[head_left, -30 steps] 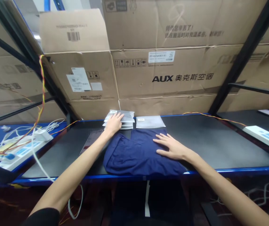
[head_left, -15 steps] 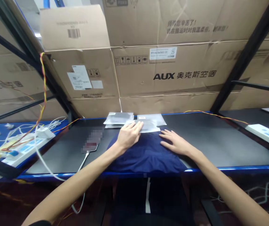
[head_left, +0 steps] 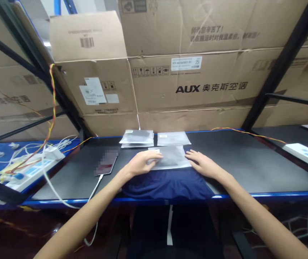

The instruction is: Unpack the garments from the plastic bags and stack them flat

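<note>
A flat, frosted plastic bag (head_left: pixel 173 157) with a small white label at its upper left lies on a dark blue cloth (head_left: pixel 167 183) in front of me. My left hand (head_left: pixel 144 162) rests over the bag's left side, fingers stretched across its surface and thumb apart from them. At the bag's right edge is my right hand (head_left: pixel 203 163), palm down with fingers spread. What is inside the bag is a dim, dark shape I cannot make out. Behind it lie a left stack of similar bags (head_left: pixel 137 137) and a right stack (head_left: pixel 173 139).
A phone (head_left: pixel 107 163) on a white charging cable lies to the left on the black tabletop (head_left: pixel 240 158). Power strips (head_left: pixel 32 172) with tangled cables stand far left; another power strip (head_left: pixel 303 154) sits right. Large cardboard panels (head_left: pixel 154 97) and dark metal posts (head_left: pixel 275 68) enclose the back.
My left hand has drawn the bag toward me from beside the stacks onto the dark blue cloth. My right hand has barely moved and is now at the bag's right edge.
</note>
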`<action>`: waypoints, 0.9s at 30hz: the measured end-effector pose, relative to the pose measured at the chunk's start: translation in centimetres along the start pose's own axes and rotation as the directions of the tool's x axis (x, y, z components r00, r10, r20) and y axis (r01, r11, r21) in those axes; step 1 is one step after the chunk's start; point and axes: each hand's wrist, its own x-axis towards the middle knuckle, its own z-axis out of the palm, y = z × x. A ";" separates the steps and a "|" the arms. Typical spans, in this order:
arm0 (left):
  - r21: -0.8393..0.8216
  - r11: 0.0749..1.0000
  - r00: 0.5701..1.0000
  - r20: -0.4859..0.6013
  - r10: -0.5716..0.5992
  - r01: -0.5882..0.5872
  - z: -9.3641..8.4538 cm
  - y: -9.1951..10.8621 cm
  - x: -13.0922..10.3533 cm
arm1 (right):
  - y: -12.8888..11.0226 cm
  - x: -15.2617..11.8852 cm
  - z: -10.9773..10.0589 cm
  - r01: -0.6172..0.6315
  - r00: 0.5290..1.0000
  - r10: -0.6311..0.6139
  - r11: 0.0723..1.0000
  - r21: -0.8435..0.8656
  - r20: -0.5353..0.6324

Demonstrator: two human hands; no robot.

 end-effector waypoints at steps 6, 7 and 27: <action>0.040 0.999 0.998 0.056 0.016 -0.018 -0.9 -3.5 -2.7 | -0.1 0.0 -0.1 -0.003 1.000 0.002 0.999 -0.045 -0.007; 0.039 0.999 0.999 0.054 0.010 -0.012 -0.7 -3.8 -3.0 | -0.1 0.0 -0.1 -0.006 1.000 0.006 0.999 -0.049 -0.009; -0.251 0.961 0.975 -0.154 -0.160 0.118 1.0 -1.5 -0.9 | -8.8 2.6 -0.4 0.519 0.806 -0.562 0.822 -0.234 -0.186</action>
